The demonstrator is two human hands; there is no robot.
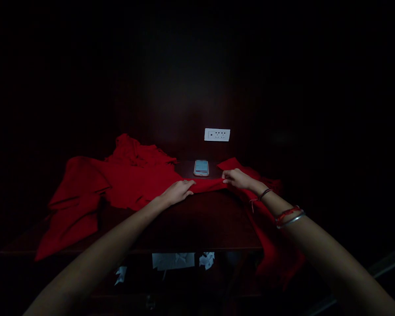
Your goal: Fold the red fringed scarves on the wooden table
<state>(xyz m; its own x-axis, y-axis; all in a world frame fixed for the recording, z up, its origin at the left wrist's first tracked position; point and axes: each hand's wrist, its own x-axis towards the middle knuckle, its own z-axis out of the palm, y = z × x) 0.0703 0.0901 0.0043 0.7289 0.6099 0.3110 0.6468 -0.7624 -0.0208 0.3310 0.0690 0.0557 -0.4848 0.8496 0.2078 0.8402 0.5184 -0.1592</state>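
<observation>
A long red scarf (145, 182) with what looks like a fringe lies across a dark wooden table, bunched and wrinkled at the left. Its narrow middle stretch runs between my two hands. My left hand (179, 192) grips the near edge of this strip, thumb below and fingers on top. With fingers bent in a pinch, my right hand (236, 177) holds the strip farther right. Beyond that hand the cloth spreads out and hangs over the table's right side. A phone (201, 167) with a lit screen lies just behind the strip, between the hands.
A white wall socket (217, 134) sits on the dark wall behind the table (184, 228). Below the tabletop's front edge, white papers (173, 260) and a crumpled white piece (206, 260) show on a lower level. Deep shadow hides the surroundings.
</observation>
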